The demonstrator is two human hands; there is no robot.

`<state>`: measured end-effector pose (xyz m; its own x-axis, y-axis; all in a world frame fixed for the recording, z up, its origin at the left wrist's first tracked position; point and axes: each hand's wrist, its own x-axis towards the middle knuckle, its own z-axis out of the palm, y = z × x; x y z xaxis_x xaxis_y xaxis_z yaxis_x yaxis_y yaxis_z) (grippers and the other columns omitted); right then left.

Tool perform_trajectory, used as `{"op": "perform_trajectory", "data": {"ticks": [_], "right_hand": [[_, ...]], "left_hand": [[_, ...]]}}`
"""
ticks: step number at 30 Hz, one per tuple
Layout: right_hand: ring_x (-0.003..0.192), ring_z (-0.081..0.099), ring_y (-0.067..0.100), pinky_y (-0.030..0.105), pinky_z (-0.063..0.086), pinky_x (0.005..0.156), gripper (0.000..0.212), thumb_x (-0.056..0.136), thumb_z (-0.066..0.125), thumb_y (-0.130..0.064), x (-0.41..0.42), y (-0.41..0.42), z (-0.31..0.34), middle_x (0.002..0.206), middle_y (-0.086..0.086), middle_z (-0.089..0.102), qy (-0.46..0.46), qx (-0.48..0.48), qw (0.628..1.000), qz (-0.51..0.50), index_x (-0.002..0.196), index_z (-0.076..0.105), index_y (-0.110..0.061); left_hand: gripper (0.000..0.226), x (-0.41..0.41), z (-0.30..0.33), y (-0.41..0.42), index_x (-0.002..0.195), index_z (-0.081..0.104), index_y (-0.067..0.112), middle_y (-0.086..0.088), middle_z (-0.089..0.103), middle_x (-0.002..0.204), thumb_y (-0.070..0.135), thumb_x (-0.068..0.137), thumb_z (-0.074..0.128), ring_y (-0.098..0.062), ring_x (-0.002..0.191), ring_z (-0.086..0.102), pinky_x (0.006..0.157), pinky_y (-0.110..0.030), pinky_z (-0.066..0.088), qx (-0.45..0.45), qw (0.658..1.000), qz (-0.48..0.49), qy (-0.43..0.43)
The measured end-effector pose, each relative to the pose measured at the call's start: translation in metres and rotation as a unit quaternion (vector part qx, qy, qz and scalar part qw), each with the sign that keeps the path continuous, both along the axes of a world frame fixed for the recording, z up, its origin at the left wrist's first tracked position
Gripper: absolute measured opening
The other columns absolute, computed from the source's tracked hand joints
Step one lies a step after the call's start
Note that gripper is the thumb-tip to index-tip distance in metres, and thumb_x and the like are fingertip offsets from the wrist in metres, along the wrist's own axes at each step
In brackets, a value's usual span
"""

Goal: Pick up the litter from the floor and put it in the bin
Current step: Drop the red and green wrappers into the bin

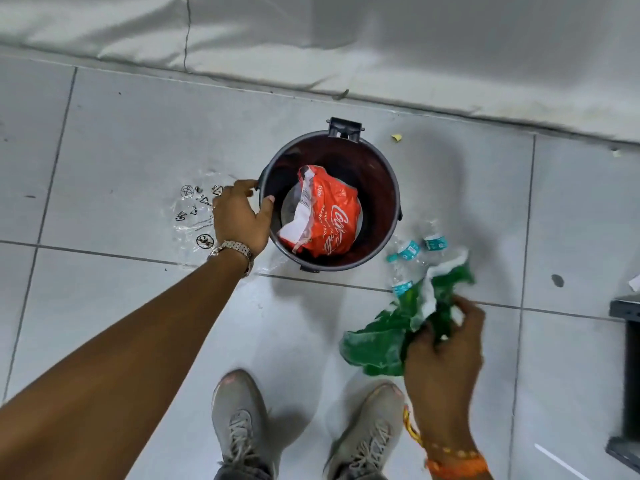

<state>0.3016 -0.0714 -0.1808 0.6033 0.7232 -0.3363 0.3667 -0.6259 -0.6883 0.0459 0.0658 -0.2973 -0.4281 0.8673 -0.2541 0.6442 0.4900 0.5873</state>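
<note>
Head view
Bin (381, 188): round, dark, open at the top, standing upright on the pale tiled floor (121, 133) about mid-scene; a dark bracket sits on its far rim.
Orange bag (325, 216): crumpled, with white lettering, lying inside the bin.
Left hand (239, 216): grasping the bin's left rim, thumb hooked inside the wall and fingers on the outside; a metal watch (233, 250) is on the wrist.
Right hand (446, 344): clenched around a crumpled green wrapper (377, 337), held above the floor, near and right of the bin; orange and yellow bands (457, 462) circle the wrist.
Green wrapper: white on its inner side, bunched, partly blurred; it hangs left of and beyond the fingers.
Plastic bottles (412, 251): clear with teal labels, lying on the floor just right of the bin, partly behind the green wrapper; their exact count is hard to tell.
Clear plastic sheet (197, 216): printed with black symbols, flat on the floor just left of the bin, partly under the left hand.
Small scrap (397, 137): yellowish, on the floor right of the bracket.
Shoes (242, 427): grey, laced, at the near edge.
</note>
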Motion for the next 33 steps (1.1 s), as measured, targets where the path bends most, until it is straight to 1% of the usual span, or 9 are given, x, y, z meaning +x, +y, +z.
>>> {"op": "perform_trajectory", "data": {"ticks": [6,12,17,20,22,24,28,30,33], "right_hand": [[0.090,0.074,0.014,0.030,0.062,0.073,0.053,0.089,0.048,-0.001,-0.075,0.081,0.029,0.108,0.000,0.076,0.032,0.210,0.967,0.138,0.132,0.047,-0.032],[0.097,0.069,0.041,0.041,0.044,0.064,0.061,0.086,0.062,0.000,-0.119,0.151,-0.076,0.116,0.014,0.066,-0.199,-0.085,0.905,0.367,0.141,0.040,-0.016],[0.125,0.060,0.040,0.047,0.049,0.098,0.056,0.090,0.066,-0.019,-0.114,0.179,-0.129,0.137,0.018,0.060,-0.153,-0.286,0.839,0.436,0.140,0.045,-0.006],[0.126,0.058,0.041,0.039,0.049,0.100,0.045,0.095,0.060,-0.011,-0.111,0.190,-0.128,0.138,0.025,0.058,-0.099,-0.308,0.802,0.502,0.136,0.049,0.003],[0.117,0.063,0.040,0.036,0.051,0.093,0.045,0.095,0.058,-0.010,-0.097,0.194,-0.118,0.130,0.025,0.063,-0.072,-0.280,0.817,0.500,0.138,0.048,0.001],[0.102,0.071,0.034,0.039,0.057,0.091,0.046,0.092,0.059,-0.016,-0.071,0.191,-0.098,0.117,0.015,0.071,-0.051,-0.160,0.884,0.435,0.137,0.052,-0.012],[0.076,0.073,0.028,0.039,0.060,0.075,0.018,0.087,0.056,-0.018,0.012,0.152,-0.076,0.082,0.006,0.077,-0.149,0.106,0.971,0.151,0.096,0.071,-0.018],[0.092,0.072,0.036,0.041,0.057,0.086,0.017,0.090,0.058,-0.013,0.045,0.130,-0.095,0.095,0.013,0.077,-0.183,-0.002,0.976,0.118,0.101,0.071,-0.011],[0.117,0.062,0.041,0.044,0.052,0.099,0.040,0.089,0.069,-0.016,0.062,0.094,-0.148,0.126,0.022,0.066,-0.183,-0.268,0.910,0.258,0.126,0.060,-0.001]], "left_hand": [[0.038,0.008,-0.004,-0.005,0.126,0.059,0.011,0.000,0.065,0.073,0.033,0.095,0.060,-0.033,0.081,0.067,0.066,-0.030,0.037,0.047,0.999,0.013,-0.001],[0.040,0.009,-0.015,-0.010,0.134,0.052,0.011,0.001,0.060,0.068,0.031,0.099,0.053,-0.036,0.073,0.065,0.059,-0.033,0.037,0.089,0.996,-0.008,0.015],[0.043,0.010,-0.022,-0.010,0.141,0.045,0.015,0.000,0.060,0.068,0.030,0.100,0.049,-0.035,0.067,0.063,0.059,-0.040,0.049,0.120,0.992,-0.023,0.008],[0.037,0.007,-0.026,-0.010,0.135,0.051,0.017,0.001,0.059,0.066,0.028,0.100,0.050,-0.033,0.064,0.061,0.054,-0.034,0.041,0.131,0.991,-0.031,0.016],[0.035,0.006,-0.029,-0.010,0.133,0.053,0.017,0.000,0.060,0.065,0.027,0.099,0.051,-0.031,0.062,0.061,0.054,-0.033,0.038,0.135,0.990,-0.032,0.015],[0.035,0.006,-0.030,-0.010,0.132,0.053,0.018,0.002,0.058,0.064,0.028,0.099,0.051,-0.029,0.060,0.060,0.053,-0.031,0.038,0.140,0.990,-0.034,0.012],[0.035,0.005,-0.033,-0.009,0.131,0.053,0.019,0.006,0.057,0.065,0.031,0.098,0.050,-0.026,0.059,0.059,0.053,-0.031,0.040,0.148,0.988,-0.030,0.011],[0.034,0.005,-0.036,-0.010,0.130,0.054,0.018,0.006,0.056,0.064,0.030,0.098,0.050,-0.024,0.058,0.057,0.054,-0.031,0.039,0.156,0.987,-0.024,0.013],[0.033,0.006,-0.041,-0.010,0.127,0.057,0.017,0.009,0.051,0.062,0.029,0.097,0.052,-0.022,0.057,0.054,0.054,-0.030,0.038,0.174,0.985,-0.014,0.003]]}}
